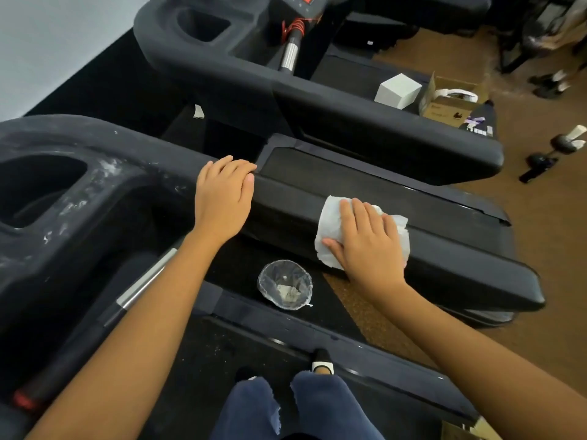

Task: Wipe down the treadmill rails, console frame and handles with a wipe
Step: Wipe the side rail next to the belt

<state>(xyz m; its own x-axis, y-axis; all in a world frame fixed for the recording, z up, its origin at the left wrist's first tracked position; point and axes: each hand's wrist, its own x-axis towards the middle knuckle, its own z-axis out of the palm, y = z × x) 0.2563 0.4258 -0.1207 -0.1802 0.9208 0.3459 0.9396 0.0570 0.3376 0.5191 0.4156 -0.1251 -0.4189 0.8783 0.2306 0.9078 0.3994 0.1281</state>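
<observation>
The wipe [330, 223] is pressed flat on the rail [444, 249] under spread right fingers [359, 217], centre right; the left hand [222, 198], fingers open, is braced; long overlapping strokes are advised.

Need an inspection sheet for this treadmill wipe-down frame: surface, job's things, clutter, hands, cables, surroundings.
Surface: long black padded treadmill rail, glossy; dark console frame beside it carries white smears.
Job's things: crumpled white wipe pressed flat on the rail.
Clutter: small clear-lined bin with scraps, below the rail; white box and open cardboard carton by the next treadmill.
Hands: left hand rests bare on the rail, holding nothing; right hand lies palm-down on the wipe.
Cables: red coiled cord at the far console.
Surroundings: brown floor, second treadmill behind.
</observation>
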